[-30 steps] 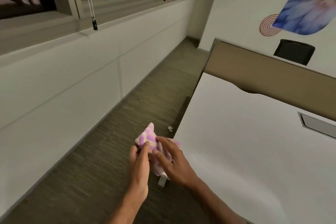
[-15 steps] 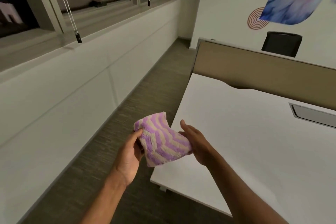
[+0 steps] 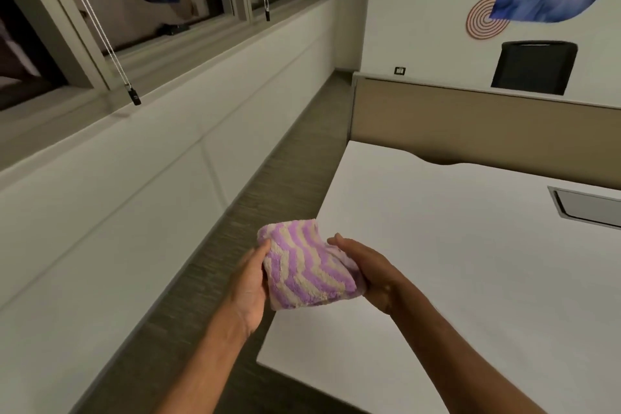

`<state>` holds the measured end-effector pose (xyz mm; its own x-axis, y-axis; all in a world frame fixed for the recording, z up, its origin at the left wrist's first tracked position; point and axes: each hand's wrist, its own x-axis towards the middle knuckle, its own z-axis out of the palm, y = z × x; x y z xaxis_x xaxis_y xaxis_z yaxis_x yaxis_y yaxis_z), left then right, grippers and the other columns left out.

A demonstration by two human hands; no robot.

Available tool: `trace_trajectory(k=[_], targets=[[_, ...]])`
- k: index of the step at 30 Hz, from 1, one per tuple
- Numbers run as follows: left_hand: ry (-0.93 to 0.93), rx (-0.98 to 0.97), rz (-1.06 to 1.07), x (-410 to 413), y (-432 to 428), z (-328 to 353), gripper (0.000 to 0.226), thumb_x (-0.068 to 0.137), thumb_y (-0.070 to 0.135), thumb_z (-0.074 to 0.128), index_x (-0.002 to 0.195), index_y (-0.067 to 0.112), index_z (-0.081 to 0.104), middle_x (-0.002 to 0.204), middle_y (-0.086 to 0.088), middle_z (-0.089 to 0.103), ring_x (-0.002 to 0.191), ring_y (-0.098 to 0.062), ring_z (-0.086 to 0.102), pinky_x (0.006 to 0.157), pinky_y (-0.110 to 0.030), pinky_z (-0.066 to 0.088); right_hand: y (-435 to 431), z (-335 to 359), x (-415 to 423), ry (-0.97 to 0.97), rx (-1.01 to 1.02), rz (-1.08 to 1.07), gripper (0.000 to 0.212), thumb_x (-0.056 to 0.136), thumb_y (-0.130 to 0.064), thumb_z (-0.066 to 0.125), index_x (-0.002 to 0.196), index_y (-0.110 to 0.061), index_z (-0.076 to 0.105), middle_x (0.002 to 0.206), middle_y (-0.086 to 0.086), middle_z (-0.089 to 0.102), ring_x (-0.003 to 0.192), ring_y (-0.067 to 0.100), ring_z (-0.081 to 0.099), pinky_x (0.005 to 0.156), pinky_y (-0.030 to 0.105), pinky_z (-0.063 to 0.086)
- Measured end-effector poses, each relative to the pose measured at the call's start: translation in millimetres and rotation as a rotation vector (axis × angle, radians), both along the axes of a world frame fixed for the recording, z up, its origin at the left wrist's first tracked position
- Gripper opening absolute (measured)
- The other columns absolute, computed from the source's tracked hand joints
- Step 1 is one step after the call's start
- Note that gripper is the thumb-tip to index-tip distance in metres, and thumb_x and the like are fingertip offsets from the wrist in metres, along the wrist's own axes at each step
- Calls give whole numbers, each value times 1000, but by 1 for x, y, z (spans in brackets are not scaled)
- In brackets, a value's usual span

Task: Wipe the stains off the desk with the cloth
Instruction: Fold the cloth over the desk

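A folded cloth (image 3: 304, 267) with purple and cream wavy stripes hangs in the air over the left front corner of the white desk (image 3: 470, 245). My left hand (image 3: 250, 282) grips its left edge, thumb on top. My right hand (image 3: 366, 274) holds its right edge from the other side. Both hands are above the desk's left edge, with the cloth off the surface. I see no distinct stains on the visible desk top.
A tan divider panel (image 3: 470, 124) runs along the desk's far edge, with a black chair (image 3: 534, 67) behind it. A grey cable hatch (image 3: 588, 207) is set into the desk at right. Carpeted aisle (image 3: 268, 212) and a white wall under windows lie to the left.
The cloth went from a bunched wad held low beside the desk to a flat folded pad raised between both hands. The view shifted right and closer to the desk.
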<state>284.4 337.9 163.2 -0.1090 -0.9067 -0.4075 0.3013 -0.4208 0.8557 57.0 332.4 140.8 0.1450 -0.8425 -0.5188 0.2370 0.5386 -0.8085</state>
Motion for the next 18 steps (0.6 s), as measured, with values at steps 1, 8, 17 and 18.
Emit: trace_trajectory(k=[1, 8, 17, 18], targets=[[-18, -1, 0, -8, -3, 0, 36, 97, 48, 60, 121, 24, 73, 116, -5, 78, 102, -21, 77, 72, -34, 63, -1, 1, -5, 56, 7, 21, 50, 88, -54, 69, 117, -14, 70, 114, 10, 75, 104, 30, 75, 86, 42, 62], [-128, -38, -46, -59, -20, -3, 34, 103, 46, 53, 124, 22, 67, 112, -3, 79, 101, -22, 77, 83, -42, 62, -15, 6, -43, 127, 154, 69, 51, 81, -39, 83, 120, -10, 66, 119, 14, 72, 107, 33, 72, 82, 43, 64], [-249, -12, -136, -85, -45, -18, 31, 103, 48, 53, 118, 26, 68, 108, 1, 80, 101, -20, 77, 94, -49, 60, -32, 2, -67, 198, 153, -96, 26, 85, -28, 82, 102, -13, 70, 107, 9, 74, 98, 28, 73, 73, 34, 63], [-246, 0, -148, -85, -50, -19, 31, 103, 48, 53, 119, 26, 68, 109, 0, 80, 103, -21, 76, 95, -51, 59, -34, 2, -67, 192, 147, -128, 25, 86, -28, 81, 103, -13, 70, 107, 9, 74, 98, 28, 73, 74, 35, 63]])
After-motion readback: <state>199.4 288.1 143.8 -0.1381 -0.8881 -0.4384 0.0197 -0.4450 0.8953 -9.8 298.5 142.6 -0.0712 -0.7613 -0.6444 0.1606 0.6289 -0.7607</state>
